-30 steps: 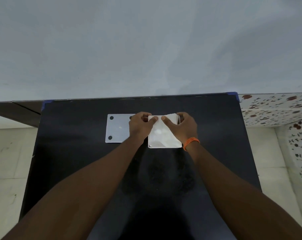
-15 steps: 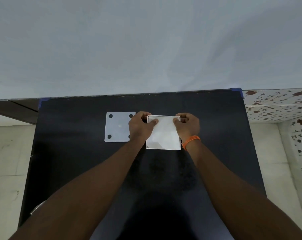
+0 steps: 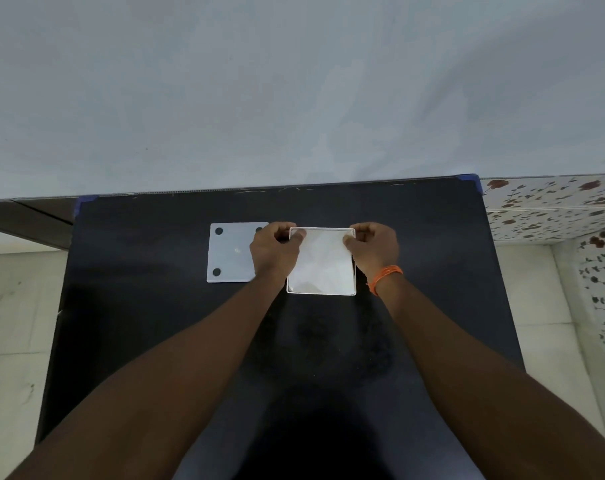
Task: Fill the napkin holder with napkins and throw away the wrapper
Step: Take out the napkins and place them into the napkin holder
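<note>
A white square napkin holder (image 3: 321,293) sits on the black table (image 3: 148,317), slightly right of centre. White napkins (image 3: 323,263) lie flat inside it and fill it to the rim. My left hand (image 3: 272,249) pinches the holder's far left corner, thumb on the napkins and fingers curled outside the wall. My right hand (image 3: 375,245), with an orange band at the wrist, grips the far right corner the same way. I see no wrapper.
A flat pale square plate (image 3: 230,259) with black dots at its corners lies just left of the holder, partly under my left hand. A grey wall stands behind the table. Tiled floor shows on both sides, and a flower-patterned ledge (image 3: 550,206) at the right.
My thumbs have slid apart from the middle of the napkins out to the holder's far corners. The napkins now lie flatter inside the rim.
</note>
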